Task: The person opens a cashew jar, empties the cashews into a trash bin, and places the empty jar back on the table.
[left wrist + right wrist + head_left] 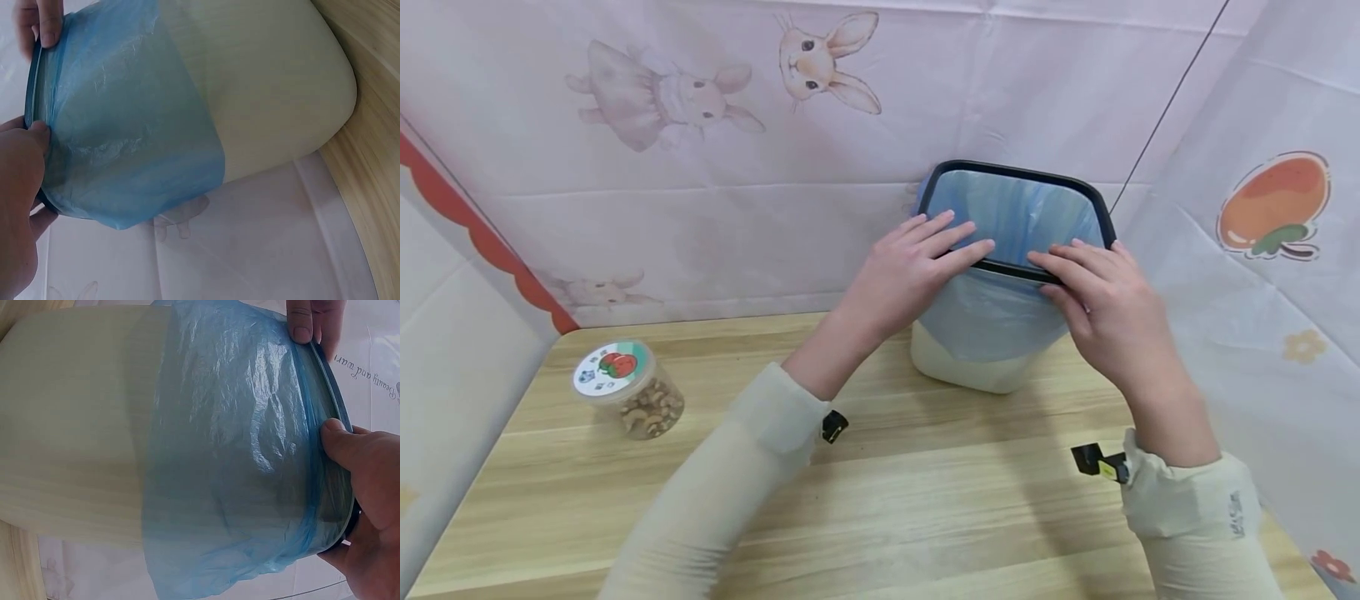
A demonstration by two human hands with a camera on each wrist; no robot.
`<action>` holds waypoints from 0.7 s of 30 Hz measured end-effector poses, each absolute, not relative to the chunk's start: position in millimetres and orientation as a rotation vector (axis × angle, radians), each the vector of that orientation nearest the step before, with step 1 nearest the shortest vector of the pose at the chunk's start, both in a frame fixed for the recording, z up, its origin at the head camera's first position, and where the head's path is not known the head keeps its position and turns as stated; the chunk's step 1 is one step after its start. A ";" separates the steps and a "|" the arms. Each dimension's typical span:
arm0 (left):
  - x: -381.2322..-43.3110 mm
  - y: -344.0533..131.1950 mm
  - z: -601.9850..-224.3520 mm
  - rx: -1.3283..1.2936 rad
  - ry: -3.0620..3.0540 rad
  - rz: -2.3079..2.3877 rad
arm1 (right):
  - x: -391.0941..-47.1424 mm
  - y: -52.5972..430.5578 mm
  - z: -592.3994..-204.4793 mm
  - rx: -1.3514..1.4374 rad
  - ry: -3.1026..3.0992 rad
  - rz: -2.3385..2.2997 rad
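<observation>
A cream trash bin (951,358) stands upright against the back of the table. A thin blue garbage bag (1000,312) lines it and hangs down over the outside of its upper part. Around the bin's mouth, over the bag, sits a black rim ring (1026,172). My left hand (904,271) grips the ring at the near left, fingers over the top and thumb on the outer side (40,132). At the near right, my right hand (1105,304) pinches the ring, its thumb pressing the bag from outside in the right wrist view.
A clear jar (651,408) of cashews with a printed lid stands at the left of the wooden table (880,517). Behind the bin hangs a pale cloth (760,242) with rabbit drawings, and another printed cloth (1225,333) is at the right.
</observation>
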State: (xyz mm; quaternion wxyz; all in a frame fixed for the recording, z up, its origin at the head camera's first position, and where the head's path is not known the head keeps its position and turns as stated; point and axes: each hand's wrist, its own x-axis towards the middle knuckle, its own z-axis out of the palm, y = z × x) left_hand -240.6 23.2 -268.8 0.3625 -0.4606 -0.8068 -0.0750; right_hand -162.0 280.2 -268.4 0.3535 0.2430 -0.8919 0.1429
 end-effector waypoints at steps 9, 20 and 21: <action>-236.8 14.9 -269.2 -1.164 -2.046 -0.244 | -162.4 272.8 -265.6 0.654 -2.313 0.372; -231.1 6.1 -266.4 -1.150 -2.085 -0.255 | -161.7 265.8 -262.1 0.680 -2.322 0.381; -230.6 5.2 -266.3 -1.149 -2.086 -0.258 | -161.6 265.2 -261.7 0.682 -2.323 0.379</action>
